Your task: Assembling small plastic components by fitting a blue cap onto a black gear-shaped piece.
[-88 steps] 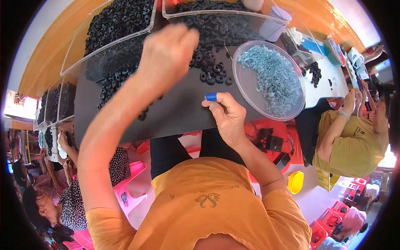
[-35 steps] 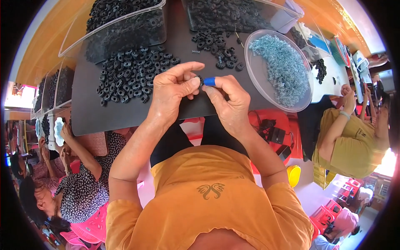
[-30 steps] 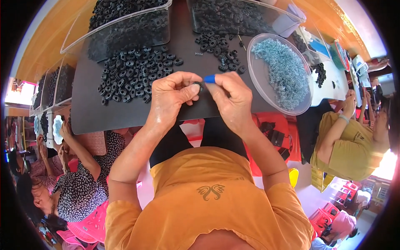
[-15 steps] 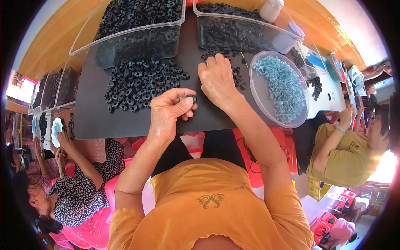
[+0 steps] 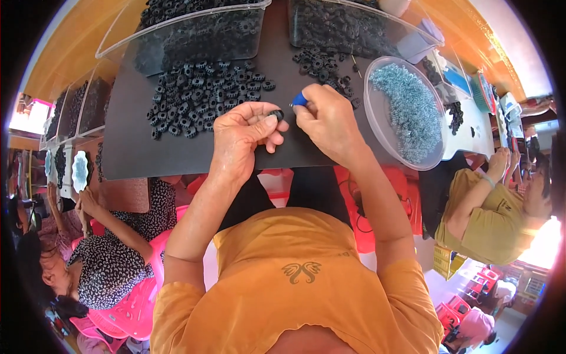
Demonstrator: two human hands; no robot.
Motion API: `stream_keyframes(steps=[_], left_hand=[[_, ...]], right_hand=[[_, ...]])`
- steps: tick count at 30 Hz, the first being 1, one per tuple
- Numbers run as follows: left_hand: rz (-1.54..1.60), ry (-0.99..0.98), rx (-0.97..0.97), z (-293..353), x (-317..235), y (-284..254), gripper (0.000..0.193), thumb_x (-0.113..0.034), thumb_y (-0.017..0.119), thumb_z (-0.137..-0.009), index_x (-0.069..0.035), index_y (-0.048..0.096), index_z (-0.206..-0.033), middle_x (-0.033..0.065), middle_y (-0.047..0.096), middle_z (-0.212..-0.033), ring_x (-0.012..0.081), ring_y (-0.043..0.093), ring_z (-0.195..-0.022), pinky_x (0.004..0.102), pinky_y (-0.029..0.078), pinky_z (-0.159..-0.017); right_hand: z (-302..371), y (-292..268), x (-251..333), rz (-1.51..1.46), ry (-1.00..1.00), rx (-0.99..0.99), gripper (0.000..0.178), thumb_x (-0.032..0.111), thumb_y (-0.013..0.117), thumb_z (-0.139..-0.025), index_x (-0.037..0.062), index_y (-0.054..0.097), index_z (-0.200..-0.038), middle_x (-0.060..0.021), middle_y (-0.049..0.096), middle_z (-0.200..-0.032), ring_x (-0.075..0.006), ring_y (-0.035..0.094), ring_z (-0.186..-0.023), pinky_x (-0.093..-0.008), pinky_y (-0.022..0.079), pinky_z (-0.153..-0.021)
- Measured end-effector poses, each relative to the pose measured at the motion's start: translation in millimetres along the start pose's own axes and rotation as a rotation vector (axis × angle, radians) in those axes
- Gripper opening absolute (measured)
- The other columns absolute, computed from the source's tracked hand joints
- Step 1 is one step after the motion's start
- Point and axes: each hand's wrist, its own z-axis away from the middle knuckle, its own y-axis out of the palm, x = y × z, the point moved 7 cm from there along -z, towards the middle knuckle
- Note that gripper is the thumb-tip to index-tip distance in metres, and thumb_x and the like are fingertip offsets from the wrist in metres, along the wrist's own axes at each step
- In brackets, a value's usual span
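Observation:
My left hand [image 5: 242, 135] pinches a small black toothed plastic wheel [image 5: 276, 115] between thumb and fingers, above the dark tabletop. Close to its right, my right hand [image 5: 330, 121] is closed around a blue-handled tool [image 5: 300, 99], whose short tip points at the wheel with a small gap between them. Anything on that tip is too small to make out. Beyond my left hand lies a loose pile of similar black toothed wheels [image 5: 188, 97]. Past my right hand is a scatter of small black parts [image 5: 323, 66].
A round clear tray [image 5: 377, 133] of tiny pale blue pieces [image 5: 407, 109] sits at right. Two clear bins of black parts, a left bin [image 5: 206, 35] and a right bin [image 5: 342, 29], stand at the back. A thin stick [image 5: 356, 66] lies near the tray. Co-workers sit on both sides.
My right hand has come back from the small black parts toward my left hand, and its blue-handled tool now shows. My left hand keeps its hold on the wheel. The whole view has shifted slightly.

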Motion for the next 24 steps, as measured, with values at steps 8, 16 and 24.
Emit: stream_keyframes(steps=[8, 16, 24], left_hand=[[-0.047, 0.035, 0.01, 2, 2, 8, 0.015, 0.002, 0.06, -0.085, 0.006, 0.061, -0.099, 0.0132, 0.067, -0.078, 0.0139, 0.061, -0.059, 0.022, 0.048, -0.051], [-0.079, 0.033, 0.031, 7, 2, 11, 0.014, 0.003, 0.06, -0.084, 0.006, 0.062, -0.097, 0.0124, 0.066, -0.077, 0.0126, 0.061, -0.059, 0.021, 0.048, -0.05], [-0.096, 0.001, 0.057, 10, 5, 14, 0.012, 0.003, 0.062, -0.082, 0.005, 0.063, -0.095, 0.0122, 0.066, -0.077, 0.0125, 0.06, -0.057, 0.0212, 0.048, -0.049]], right_hand=[[18, -9, 2, -0.558, 0.216, 0.042, 0.008, -0.001, 0.061, -0.076, -0.0021, 0.057, -0.083, -0.0124, 0.061, -0.075, -0.0263, 0.056, -0.075, -0.0344, 0.045, -0.067], [24, 1, -9, -0.727, 0.316, 0.079, 0.006, -0.002, 0.061, -0.079, -0.0029, 0.056, -0.083, -0.0097, 0.061, -0.073, -0.0147, 0.06, -0.069, -0.0279, 0.047, -0.062], [24, 11, -13, -1.023, 0.437, 0.259, 0.01, 0.0, 0.063, -0.083, -0.0034, 0.059, -0.092, -0.0077, 0.064, -0.082, -0.0125, 0.063, -0.076, -0.0245, 0.05, -0.071]])
